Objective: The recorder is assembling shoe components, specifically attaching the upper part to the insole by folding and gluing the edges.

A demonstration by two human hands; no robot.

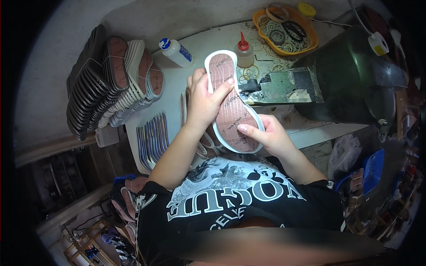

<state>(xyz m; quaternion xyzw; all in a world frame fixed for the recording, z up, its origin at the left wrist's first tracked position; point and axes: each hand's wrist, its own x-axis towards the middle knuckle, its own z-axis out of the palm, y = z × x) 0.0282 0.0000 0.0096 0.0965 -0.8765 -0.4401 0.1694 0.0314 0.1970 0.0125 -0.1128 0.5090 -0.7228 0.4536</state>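
“White rim, pinkish lining: is that insole (228,102) held up over the table (213,40)?”

“Yes, in both hands. The left hand (205,99) is closed round its narrower half, thumb pressed on the lining, fingers curled at the left edge. The right hand (274,136) pinches the near, wider end, thumb on top; its other fingers go underneath, so I can't tell how they bend.”

“Anything crowding it?”

“A scuffed green arm (288,84) juts from the dark, rounded housing (355,80) and ends right beside the insole's waist.”

“And around that?”

“Red-tipped bottle (245,55) near the far end, white bottle (177,53) beyond the left hand, orange basket (312,44) of pale bands and rings further right. Tied bundles of soles (128,95), dark and pale, fill the left, with a row of thin soles (153,137) near the left forearm.”
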